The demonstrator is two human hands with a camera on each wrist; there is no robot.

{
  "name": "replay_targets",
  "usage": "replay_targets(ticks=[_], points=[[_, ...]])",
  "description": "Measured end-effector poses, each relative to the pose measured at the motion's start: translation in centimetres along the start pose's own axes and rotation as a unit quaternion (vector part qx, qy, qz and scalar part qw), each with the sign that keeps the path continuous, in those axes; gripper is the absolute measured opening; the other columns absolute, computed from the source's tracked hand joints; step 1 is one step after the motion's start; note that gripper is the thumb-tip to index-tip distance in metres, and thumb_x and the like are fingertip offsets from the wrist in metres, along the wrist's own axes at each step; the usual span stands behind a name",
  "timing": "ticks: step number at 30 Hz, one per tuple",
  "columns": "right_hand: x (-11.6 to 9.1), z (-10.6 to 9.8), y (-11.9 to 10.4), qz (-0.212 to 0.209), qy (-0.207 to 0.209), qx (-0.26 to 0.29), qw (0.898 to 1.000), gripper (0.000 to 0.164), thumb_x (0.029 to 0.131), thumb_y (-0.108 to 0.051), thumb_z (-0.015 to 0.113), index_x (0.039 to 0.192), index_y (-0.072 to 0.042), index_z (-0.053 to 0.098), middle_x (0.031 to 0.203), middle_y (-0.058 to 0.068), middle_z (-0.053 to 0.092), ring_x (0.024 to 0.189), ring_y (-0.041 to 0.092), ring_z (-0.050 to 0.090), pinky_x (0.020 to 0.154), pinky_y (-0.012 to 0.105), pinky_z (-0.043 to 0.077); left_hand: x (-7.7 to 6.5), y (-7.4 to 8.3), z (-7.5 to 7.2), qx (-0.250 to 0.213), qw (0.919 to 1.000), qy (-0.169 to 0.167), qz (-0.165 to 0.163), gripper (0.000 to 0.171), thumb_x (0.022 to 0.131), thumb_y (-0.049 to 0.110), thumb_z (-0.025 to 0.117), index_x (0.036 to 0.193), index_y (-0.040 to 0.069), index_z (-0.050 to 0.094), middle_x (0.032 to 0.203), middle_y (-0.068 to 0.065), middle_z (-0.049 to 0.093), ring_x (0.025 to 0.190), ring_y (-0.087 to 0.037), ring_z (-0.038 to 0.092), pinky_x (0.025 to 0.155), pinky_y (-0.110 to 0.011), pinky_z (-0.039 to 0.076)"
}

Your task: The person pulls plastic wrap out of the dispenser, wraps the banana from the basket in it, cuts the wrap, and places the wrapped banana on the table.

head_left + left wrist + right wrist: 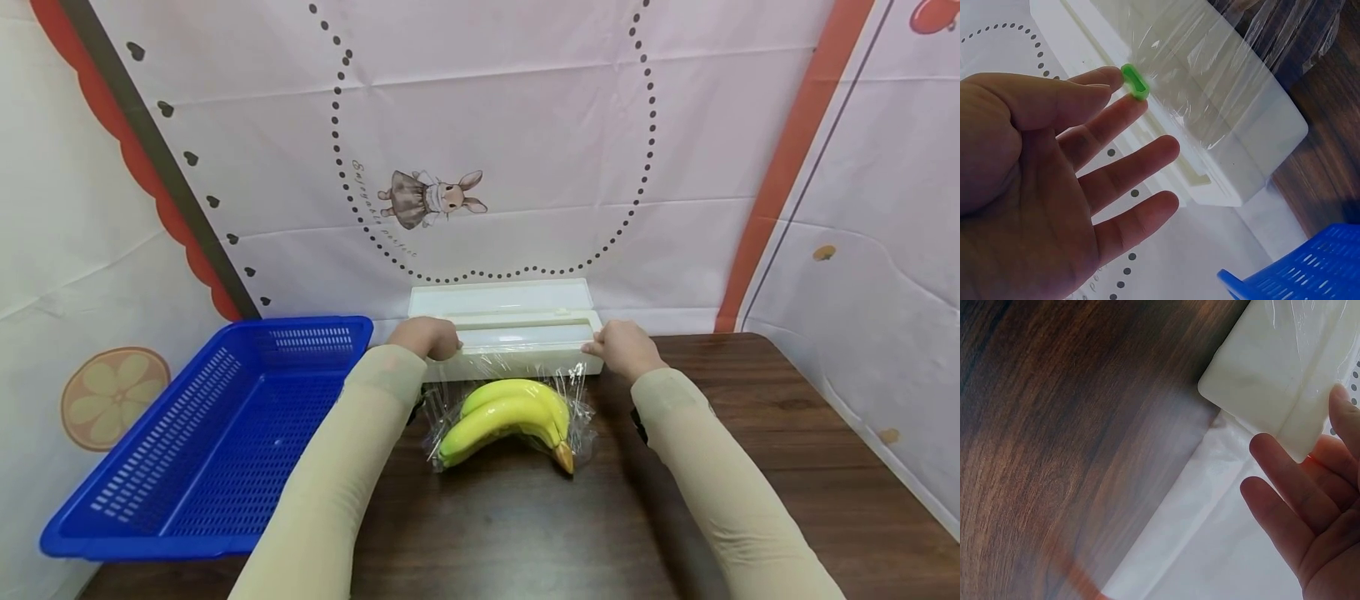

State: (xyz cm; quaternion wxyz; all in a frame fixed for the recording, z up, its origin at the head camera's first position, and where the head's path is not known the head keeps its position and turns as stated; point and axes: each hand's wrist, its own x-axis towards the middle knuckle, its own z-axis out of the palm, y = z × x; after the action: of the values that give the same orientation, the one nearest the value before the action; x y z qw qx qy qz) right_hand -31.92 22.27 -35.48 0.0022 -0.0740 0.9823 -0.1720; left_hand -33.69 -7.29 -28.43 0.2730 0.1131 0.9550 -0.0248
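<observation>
A white cling film dispenser stands at the back of the table, its lid raised and a film roll visible inside. My left hand is at its left end; in the left wrist view the index and middle fingertips touch a small green slider, fingers mostly extended. At the other end, my right hand grips the box corner between thumb and index finger, the other fingers spread. Clear film runs from the box down to a bunch of yellow bananas in front, wrapped around it.
A blue perforated basket stands on the left side of the dark wooden table. Behind the dispenser hangs a printed cloth, close to the raised lid. More cloth borders the table on both sides.
</observation>
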Motion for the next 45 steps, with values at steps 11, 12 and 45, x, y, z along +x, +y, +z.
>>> replay_targets(ticks=[11, 12, 45], points=[[0.10, -0.05, 0.20, 0.001, 0.003, -0.005, 1.000, 0.048, 0.091, -0.033, 0.061, 0.053, -0.017, 0.037, 0.054, -0.003, 0.032, 0.053, 0.014, 0.034, 0.051, 0.027, 0.033, 0.04, -0.20, -0.05, 0.002, 1.0000, -0.002, 0.005, 0.042, 0.102, 0.025, 0.033, 0.138, 0.010, 0.048, 0.136, -0.009, 0.049, 0.079, -0.017, 0.043, 0.072, -0.027, 0.037], [0.10, -0.03, 0.20, 0.002, 0.002, -0.004, 1.000, 0.048, 0.091, -0.033, 0.061, 0.053, -0.017, 0.037, 0.054, -0.003, 0.032, 0.053, 0.014, 0.034, 0.051, 0.027, 0.033, -0.04, -0.18, -0.08, 0.005, 1.0000, -0.001, 0.008, 0.042, 0.102, 0.025, 0.033, 0.137, 0.009, 0.049, 0.135, -0.009, 0.049, 0.077, -0.016, 0.042, 0.071, -0.027, 0.037], [0.21, 0.39, 0.42, -0.007, 0.016, -0.024, 1.000, 0.028, 0.092, -0.030, 0.060, 0.079, -0.009, 0.073, 0.123, 0.015, 0.062, 0.095, 0.035, 0.064, 0.065, 0.036, 0.047, -0.37, -0.23, -0.26, 0.004, 0.9995, 0.008, -0.031, 0.029, 0.101, 0.027, 0.036, 0.083, 0.012, 0.053, 0.101, -0.010, 0.053, 0.063, -0.015, 0.035, 0.059, -0.026, 0.034]])
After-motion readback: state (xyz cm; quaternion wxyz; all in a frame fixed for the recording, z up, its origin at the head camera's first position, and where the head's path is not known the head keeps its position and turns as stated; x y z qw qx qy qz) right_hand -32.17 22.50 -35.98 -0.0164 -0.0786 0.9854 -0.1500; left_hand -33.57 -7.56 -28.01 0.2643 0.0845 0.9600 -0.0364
